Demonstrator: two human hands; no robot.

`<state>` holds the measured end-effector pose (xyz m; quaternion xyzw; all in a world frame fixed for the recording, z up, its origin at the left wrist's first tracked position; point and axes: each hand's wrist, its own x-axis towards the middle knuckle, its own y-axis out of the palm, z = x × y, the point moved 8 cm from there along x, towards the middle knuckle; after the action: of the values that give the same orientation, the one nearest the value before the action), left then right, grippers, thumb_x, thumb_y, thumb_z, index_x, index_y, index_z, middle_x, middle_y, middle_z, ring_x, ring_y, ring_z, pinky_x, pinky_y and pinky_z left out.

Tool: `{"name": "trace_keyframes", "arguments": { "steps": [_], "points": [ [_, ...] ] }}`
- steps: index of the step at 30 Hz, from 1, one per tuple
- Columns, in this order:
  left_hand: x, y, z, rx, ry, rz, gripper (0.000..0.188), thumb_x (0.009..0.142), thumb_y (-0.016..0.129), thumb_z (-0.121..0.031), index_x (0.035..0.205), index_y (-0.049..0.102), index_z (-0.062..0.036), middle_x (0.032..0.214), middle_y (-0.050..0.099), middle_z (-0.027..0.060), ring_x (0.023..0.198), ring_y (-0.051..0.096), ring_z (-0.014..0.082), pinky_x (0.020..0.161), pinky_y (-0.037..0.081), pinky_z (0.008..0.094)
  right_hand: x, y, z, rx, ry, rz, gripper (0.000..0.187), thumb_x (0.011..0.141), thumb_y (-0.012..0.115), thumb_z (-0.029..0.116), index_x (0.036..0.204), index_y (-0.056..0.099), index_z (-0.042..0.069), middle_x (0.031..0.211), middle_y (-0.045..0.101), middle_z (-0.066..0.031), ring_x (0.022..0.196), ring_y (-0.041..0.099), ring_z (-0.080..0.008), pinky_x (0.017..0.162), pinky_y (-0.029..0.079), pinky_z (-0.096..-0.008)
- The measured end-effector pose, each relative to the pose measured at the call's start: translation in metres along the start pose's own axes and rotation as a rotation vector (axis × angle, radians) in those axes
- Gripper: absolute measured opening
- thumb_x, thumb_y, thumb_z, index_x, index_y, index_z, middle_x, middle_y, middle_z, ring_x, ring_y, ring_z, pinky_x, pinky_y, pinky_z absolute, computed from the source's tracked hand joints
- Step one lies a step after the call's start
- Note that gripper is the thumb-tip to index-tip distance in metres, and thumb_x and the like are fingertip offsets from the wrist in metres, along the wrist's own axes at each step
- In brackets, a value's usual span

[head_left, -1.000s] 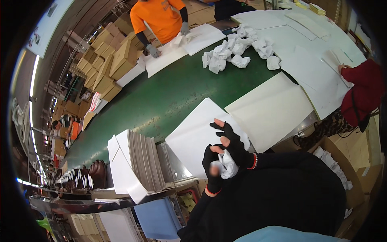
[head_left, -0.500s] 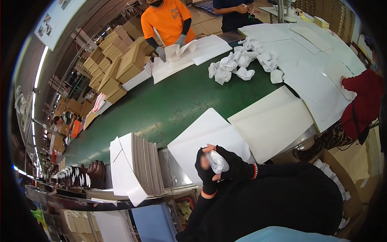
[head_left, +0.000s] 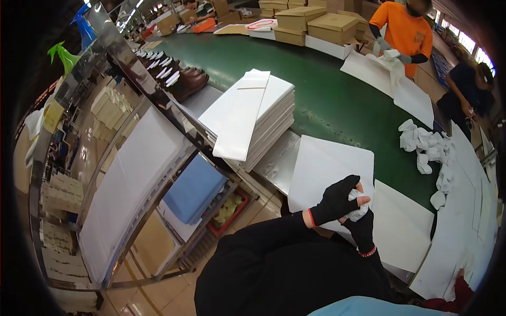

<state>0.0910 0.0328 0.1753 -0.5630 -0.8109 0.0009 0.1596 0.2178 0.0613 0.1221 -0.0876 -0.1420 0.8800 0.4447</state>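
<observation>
Both my hands wear black fingerless gloves and press around a crumpled ball of white paper (head_left: pixel 358 210). My left hand (head_left: pixel 337 199) covers it from the upper left, with its thumb and fingertips bare. From below, my right hand (head_left: pixel 361 229) cups the same ball, and its fingers are partly hidden. Under the hands lies a stack of white paper sheets (head_left: pixel 328 164) at the edge of the green table. Beside it to the right lies a cream-white stack of sheets (head_left: pixel 403 229).
A tall stack of paper with a loose strip (head_left: pixel 247 113) stands left of my hands. Brown shoes (head_left: pixel 187 84) line the green table (head_left: pixel 337 95) further left. Crumpled paper balls (head_left: pixel 424 145) lie at right. Across, a person in orange (head_left: pixel 403 31) handles paper. A cart holds blue sheets (head_left: pixel 194 188).
The view has swung left, so the shoes and cart show more fully. My hands have shifted their grip around the paper ball, which stays between them.
</observation>
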Motion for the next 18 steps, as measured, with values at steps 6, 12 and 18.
{"name": "trace_keyframes", "arguments": {
  "steps": [6,12,18],
  "points": [
    [-0.01,0.005,0.021,0.112,-0.011,0.048,0.034,0.078,0.072,-0.036,0.091,0.057,-0.0076,0.081,0.061,0.0096,0.076,0.063,0.025,0.069,0.049,0.034,-0.001,0.011,-0.018,0.024,0.034,0.158,0.055,0.068,0.082,0.02,0.112,0.056,0.001,0.101,0.065,-0.0086,0.091,0.065,-0.0207,0.077,0.051,-0.0324],
    [-0.01,0.009,0.04,0.06,0.016,0.106,0.035,0.082,0.068,-0.032,0.104,0.055,-0.0083,0.093,0.061,0.0096,0.085,0.062,0.0262,0.074,0.049,0.0334,0.002,-0.003,-0.035,0.131,0.011,0.091,0.046,0.072,0.078,0.018,0.11,0.058,0.001,0.1,0.065,-0.0085,0.091,0.063,-0.02,0.079,0.049,-0.033],
    [-0.03,-0.009,0.158,0.877,0.015,0.153,0.073,0.084,0.057,-0.056,0.136,0.043,-0.0065,0.14,0.036,0.0251,0.131,0.033,0.0416,0.104,0.024,0.0606,-0.018,-0.047,-0.096,0.298,0.18,0.047,0.037,0.076,0.074,0.018,0.106,0.064,-0.002,0.1,0.067,-0.0082,0.092,0.061,-0.0159,0.081,0.048,-0.0313]
  ]
}}
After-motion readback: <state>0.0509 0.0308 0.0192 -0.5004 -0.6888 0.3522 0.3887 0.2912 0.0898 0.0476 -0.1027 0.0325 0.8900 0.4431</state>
